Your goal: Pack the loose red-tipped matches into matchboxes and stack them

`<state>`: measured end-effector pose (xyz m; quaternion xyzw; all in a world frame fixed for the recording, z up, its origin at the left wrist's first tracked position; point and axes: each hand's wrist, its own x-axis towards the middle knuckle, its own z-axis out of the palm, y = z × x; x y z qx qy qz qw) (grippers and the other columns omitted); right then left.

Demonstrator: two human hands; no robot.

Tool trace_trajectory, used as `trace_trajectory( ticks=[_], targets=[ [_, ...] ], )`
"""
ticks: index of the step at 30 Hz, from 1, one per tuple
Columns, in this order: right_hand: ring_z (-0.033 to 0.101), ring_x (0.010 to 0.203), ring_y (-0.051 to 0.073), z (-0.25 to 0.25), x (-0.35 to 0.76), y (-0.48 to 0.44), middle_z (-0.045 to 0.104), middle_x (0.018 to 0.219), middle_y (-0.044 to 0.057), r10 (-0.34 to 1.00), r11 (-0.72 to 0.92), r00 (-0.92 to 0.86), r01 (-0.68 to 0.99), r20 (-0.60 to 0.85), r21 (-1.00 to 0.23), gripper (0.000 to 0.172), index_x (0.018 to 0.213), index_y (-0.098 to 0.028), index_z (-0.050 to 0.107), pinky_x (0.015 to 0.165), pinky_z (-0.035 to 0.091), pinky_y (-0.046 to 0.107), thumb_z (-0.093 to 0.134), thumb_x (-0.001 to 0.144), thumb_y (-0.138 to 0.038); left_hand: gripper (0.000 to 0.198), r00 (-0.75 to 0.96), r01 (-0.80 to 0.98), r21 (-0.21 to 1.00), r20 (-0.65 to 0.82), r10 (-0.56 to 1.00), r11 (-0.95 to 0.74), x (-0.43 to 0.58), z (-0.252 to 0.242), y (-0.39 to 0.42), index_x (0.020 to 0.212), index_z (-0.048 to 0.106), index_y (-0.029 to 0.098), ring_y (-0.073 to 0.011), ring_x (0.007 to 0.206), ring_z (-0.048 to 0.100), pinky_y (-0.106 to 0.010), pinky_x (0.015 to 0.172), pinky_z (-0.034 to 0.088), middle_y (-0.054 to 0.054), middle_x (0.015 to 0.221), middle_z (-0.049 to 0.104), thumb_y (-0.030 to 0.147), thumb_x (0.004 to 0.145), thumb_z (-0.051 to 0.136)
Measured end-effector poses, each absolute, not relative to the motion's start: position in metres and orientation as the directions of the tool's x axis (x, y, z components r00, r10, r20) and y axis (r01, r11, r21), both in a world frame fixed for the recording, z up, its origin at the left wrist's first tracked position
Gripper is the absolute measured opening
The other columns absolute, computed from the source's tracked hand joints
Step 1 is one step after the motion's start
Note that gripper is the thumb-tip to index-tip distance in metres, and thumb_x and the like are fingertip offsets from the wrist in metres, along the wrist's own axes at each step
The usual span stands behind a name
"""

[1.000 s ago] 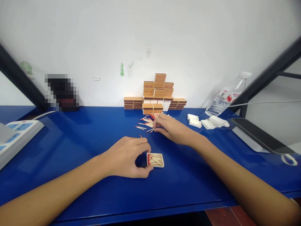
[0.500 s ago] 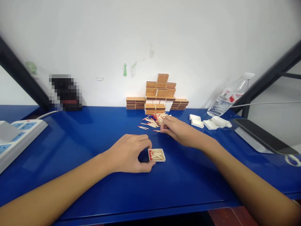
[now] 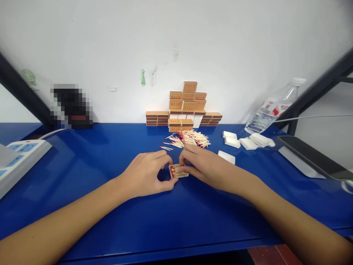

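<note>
A small white matchbox tray (image 3: 184, 176) rests on the blue table, partly filled with red-tipped matches (image 3: 176, 172). Its left end sits between the thumb and index finger of my left hand (image 3: 146, 172). Over the right part of the tray, my right hand (image 3: 211, 167) has its thumb and fingers closed on matches at the tray; the fingers hide part of them. Just beyond both hands lies a loose heap of matches (image 3: 194, 138), with a few stray ones on its left side.
Behind the heap, brown matchboxes (image 3: 189, 105) are stacked against the wall. White trays (image 3: 231, 142) lie to the right, near a tilted water bottle (image 3: 271, 106) and a phone (image 3: 317, 156). A power strip (image 3: 26, 158) is at the left. The table (image 3: 165, 228) has a front edge.
My right hand has come from the match heap toward me, down to the tray. My left hand still holds the tray. The view has shifted slightly, and another white tray shows beside my right wrist.
</note>
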<state>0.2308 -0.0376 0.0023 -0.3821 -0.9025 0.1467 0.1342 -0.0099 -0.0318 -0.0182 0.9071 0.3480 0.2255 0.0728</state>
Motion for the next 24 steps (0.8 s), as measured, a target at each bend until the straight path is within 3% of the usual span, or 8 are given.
trace_trajectory(
  ticks=[8,24],
  targets=[
    [0.060,0.091,0.018,-0.003,0.244,-0.032,0.060,0.105,0.005,0.702,0.668,-0.705,0.598,0.106,-0.443,0.011,0.103,-0.021,0.065,0.082,0.047,0.034,0.056,0.106,-0.027,0.025,0.681,0.588,0.261,0.350,0.642,-0.766,-0.010,-0.018,-0.031,0.093,0.069,0.019,-0.0129,0.064,0.056,-0.028,0.057,0.039,0.001,0.082,0.065,0.043,0.086,0.072],
    [0.055,0.078,0.014,0.000,0.226,-0.036,0.060,0.091,0.002,0.721,0.639,-0.668,0.539,0.184,-0.549,0.008,0.092,-0.020,0.068,0.069,0.043,0.028,0.066,0.099,-0.023,0.024,0.711,0.526,0.246,0.399,0.580,-0.814,-0.011,-0.019,-0.033,0.089,0.067,0.018,-0.0128,0.065,0.059,-0.027,0.057,0.042,0.001,0.079,0.065,0.041,0.088,0.071]
  ],
)
